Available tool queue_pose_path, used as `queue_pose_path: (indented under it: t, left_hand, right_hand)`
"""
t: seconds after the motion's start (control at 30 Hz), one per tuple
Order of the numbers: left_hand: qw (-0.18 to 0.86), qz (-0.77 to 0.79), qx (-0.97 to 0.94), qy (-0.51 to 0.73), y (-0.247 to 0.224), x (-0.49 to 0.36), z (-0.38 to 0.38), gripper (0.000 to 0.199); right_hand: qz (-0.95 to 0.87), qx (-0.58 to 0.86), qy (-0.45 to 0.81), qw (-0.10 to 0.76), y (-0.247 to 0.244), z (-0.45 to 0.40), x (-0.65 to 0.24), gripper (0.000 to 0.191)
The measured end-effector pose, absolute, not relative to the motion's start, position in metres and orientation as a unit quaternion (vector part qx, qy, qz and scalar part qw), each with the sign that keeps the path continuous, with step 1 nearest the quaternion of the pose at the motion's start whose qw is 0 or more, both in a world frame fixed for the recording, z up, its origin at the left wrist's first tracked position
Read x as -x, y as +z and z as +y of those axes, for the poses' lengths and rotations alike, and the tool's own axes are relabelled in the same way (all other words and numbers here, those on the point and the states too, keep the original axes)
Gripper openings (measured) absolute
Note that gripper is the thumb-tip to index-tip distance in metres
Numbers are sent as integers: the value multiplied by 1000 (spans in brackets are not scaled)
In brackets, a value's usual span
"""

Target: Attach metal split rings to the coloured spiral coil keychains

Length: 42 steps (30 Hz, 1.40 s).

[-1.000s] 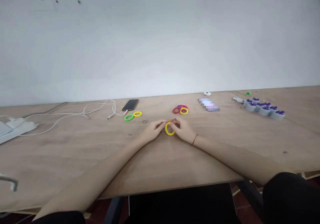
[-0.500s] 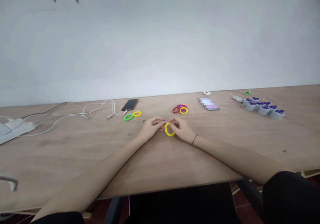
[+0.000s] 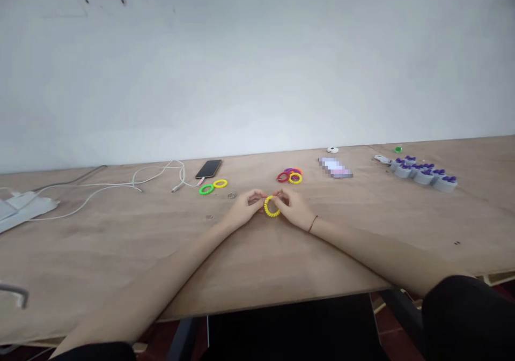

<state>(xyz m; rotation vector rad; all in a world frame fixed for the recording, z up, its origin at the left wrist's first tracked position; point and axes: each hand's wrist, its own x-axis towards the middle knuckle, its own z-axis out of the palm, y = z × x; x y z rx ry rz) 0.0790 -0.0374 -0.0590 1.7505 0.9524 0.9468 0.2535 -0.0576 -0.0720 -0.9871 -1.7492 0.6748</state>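
Left hand (image 3: 243, 211): is pinching, fingers (image 3: 257, 196) curled almost shut, tips on the upper left of the yellow coil band (image 3: 272, 206).
Right hand (image 3: 293, 210): is pinching too, fingers (image 3: 280, 194) curled almost shut, tips on the upper right of the same band.
Pinch point: 2 sets of fingertips are sitting just apart at the top of the band. Anything small between them is too tiny to tell.
Band: is sitting low in frame centre, between the 2 hands. Table contact: cannot tell.
Right wrist: is wearing a thin dark cord (image 3: 313, 223).
Left of hands: small metal ring (image 3: 232, 195) is lying near the left hand, with green band (image 3: 206, 189) and yellow band (image 3: 220, 183) beyond it.
Above hands: mixed pile of coil bands (image 3: 290, 176) is lying on the plywood table (image 3: 120, 253).
Upper left: black phone (image 3: 208, 169) is lying beside white cable (image 3: 156, 183).
Upper right: grey pots with purple tops (image 3: 424, 176) are standing in a cluster.
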Motion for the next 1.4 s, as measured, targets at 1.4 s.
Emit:
queue_pose_path:
  t: [1.4]
  left_hand:
    - [95,313,-925,196,-58,-85,-57,23]
  right_hand:
    - [-832,490,-30,257,-52,56,-230,24]
